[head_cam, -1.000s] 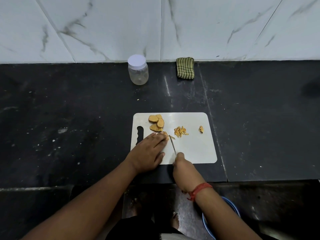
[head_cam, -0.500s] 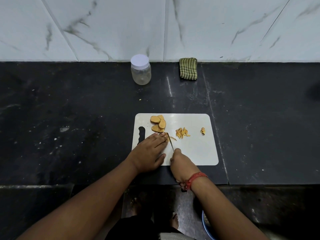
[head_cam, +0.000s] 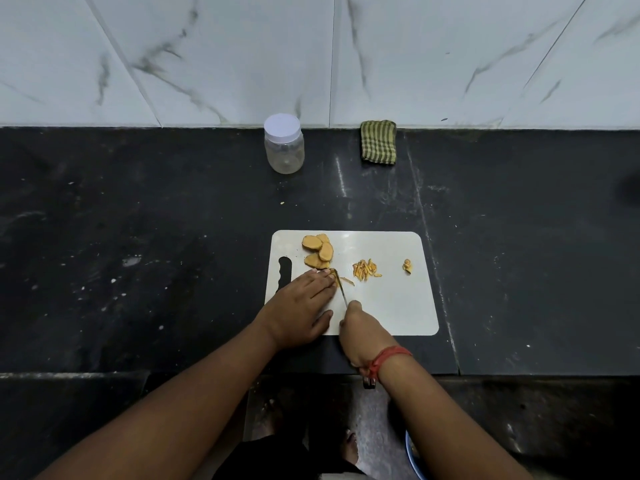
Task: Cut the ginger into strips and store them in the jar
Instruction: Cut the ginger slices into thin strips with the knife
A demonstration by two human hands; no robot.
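Knife point(head_cam: 342, 292) further forward in right hand's point(head_cam: 363, 336) grip, left hand point(head_cam: 301, 306) flat on ginger point(head_cam: 333, 274); lidded jar point(head_cam: 284, 144) seemingly empty.

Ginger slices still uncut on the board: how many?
4 ginger slices stacked at the cutting board's far-left corner; another may lie under the left hand's fingertips.

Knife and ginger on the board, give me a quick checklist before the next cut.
1. Right hand grips the knife: ok.
2. Left hand presses the ginger slice flat: ok.
3. Left fingertips clear of the blade: cannot tell, they lie very close.
4. Cutting board fully on the counter: ok.
5. Cut strips lie apart from the blade: ok.
6. Jar open for storing: not ok, lid on.
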